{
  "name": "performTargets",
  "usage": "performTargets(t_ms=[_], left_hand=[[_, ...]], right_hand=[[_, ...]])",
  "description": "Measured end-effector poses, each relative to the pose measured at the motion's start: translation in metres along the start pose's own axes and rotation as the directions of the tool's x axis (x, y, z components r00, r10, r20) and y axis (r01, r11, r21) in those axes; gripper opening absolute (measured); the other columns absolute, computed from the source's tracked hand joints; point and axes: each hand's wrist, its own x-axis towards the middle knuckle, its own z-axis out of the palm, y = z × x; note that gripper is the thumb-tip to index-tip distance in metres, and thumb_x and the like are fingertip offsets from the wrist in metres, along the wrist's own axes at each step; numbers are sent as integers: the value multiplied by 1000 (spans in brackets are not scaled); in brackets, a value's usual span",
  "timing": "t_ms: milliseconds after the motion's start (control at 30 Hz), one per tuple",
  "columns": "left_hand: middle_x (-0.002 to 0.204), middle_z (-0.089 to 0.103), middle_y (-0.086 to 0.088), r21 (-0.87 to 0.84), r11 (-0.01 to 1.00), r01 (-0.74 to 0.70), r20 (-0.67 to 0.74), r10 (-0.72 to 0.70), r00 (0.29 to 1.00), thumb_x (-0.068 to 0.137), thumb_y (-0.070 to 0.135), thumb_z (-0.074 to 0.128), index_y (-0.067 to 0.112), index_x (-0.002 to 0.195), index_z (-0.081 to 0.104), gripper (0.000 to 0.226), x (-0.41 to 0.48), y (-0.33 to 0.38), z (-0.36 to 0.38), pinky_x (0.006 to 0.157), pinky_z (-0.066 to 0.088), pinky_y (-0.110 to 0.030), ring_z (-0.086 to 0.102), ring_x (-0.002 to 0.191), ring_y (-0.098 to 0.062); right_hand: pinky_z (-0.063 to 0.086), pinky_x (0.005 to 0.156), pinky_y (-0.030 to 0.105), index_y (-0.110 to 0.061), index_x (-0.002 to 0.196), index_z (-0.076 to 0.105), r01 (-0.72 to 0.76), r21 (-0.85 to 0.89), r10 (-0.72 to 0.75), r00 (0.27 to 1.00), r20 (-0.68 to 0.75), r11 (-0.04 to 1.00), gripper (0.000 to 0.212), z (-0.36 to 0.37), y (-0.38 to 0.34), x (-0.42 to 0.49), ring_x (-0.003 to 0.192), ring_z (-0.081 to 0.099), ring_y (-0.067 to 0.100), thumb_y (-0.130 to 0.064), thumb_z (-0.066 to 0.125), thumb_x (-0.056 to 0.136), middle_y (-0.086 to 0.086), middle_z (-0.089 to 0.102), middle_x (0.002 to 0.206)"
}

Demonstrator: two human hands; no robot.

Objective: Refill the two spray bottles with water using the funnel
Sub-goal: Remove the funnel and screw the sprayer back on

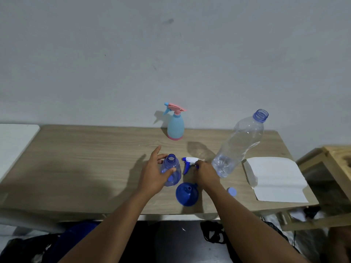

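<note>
A clear blue spray bottle [173, 168] stands open-necked on the wooden table [95, 158], with its spray head off. My left hand [153, 173] wraps loosely around its left side, thumb on the front. My right hand [205, 172] grips the white and blue spray head [188, 163] just right of that bottle. A blue funnel [187, 193] lies upside down near the front edge, between my forearms. At the back stands a light blue spray bottle with a pink head [175, 124]. A large clear water bottle [239, 145] stands uncapped at the right.
A small blue cap [232, 191] lies right of my right forearm. Folded white paper towel [275, 179] covers the table's right end. A wooden shelf [332, 168] stands beyond it, a white surface [15, 143] lies far left. Bags sit on the floor below.
</note>
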Motion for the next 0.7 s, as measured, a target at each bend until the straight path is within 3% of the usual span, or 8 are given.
performTargets(t_ms=[200, 300, 333, 433, 567, 633, 700], left_hand=[[117, 61, 19, 2, 1000, 19, -7, -19, 1000, 74, 18, 86, 25, 151, 30, 95, 0, -2, 1, 95, 50, -26, 59, 113, -4], [116, 61, 20, 10, 1000, 16, -18, -16, 1000, 73, 19, 86, 26, 148, 34, 92, 0, -2, 1, 94, 50, -25, 59, 111, -2], [114, 61, 21, 8, 1000, 21, -21, -21, 1000, 73, 18, 86, 27, 147, 35, 90, 0, -2, 1, 94, 50, -24, 59, 110, 0], [109, 58, 28, 4, 999, 43, -23, -43, 999, 73, 16, 86, 25, 144, 39, 86, -2, 1, 1, 89, 46, -18, 57, 105, 5], [106, 58, 27, -6, 999, 53, -29, -53, 998, 73, 8, 84, 22, 135, 44, 75, 0, 1, 1, 85, 44, -6, 59, 103, 7], [108, 62, 20, -28, 998, 63, -40, -64, 997, 70, 6, 85, 16, 132, 48, 72, 2, -2, 3, 94, 50, -20, 64, 108, -8], [108, 63, 20, -31, 997, 76, -34, -77, 996, 68, 10, 87, 17, 132, 50, 74, 3, -1, 3, 96, 53, -32, 64, 108, -10]], right_hand=[[41, 67, 34, -11, 106, 53, -54, 11, 54, 999, -6, 998, 14, 3, -9, 6, 83, 55, 24, -12, 51, 91, 7, 60, 95], [44, 65, 37, -16, 87, 47, -96, 434, 149, 985, -91, 896, 6, -8, -20, 1, 77, 50, 23, -22, 50, 90, 1, 54, 78], [44, 64, 32, -18, 87, 47, -60, 558, 171, 974, -150, 828, 9, -17, -26, 0, 75, 50, 22, -20, 53, 93, -2, 54, 77], [50, 71, 21, -16, 106, 51, 181, 659, 119, 916, -384, 730, 25, -54, -51, -9, 80, 59, 10, -12, 69, 91, -7, 58, 93], [50, 76, 12, -19, 113, 51, 387, 772, 50, 880, -473, 504, 36, -100, -91, -36, 90, 61, -5, -7, 73, 88, -9, 59, 108], [50, 77, 12, -17, 115, 50, 462, 774, -4, 860, -511, 433, 37, -110, -105, -49, 89, 62, -9, -1, 71, 88, -7, 58, 109], [50, 74, 12, -13, 115, 49, 504, 778, -41, 847, -530, 376, 37, -113, -116, -59, 83, 63, -10, 6, 67, 89, -5, 57, 106]])
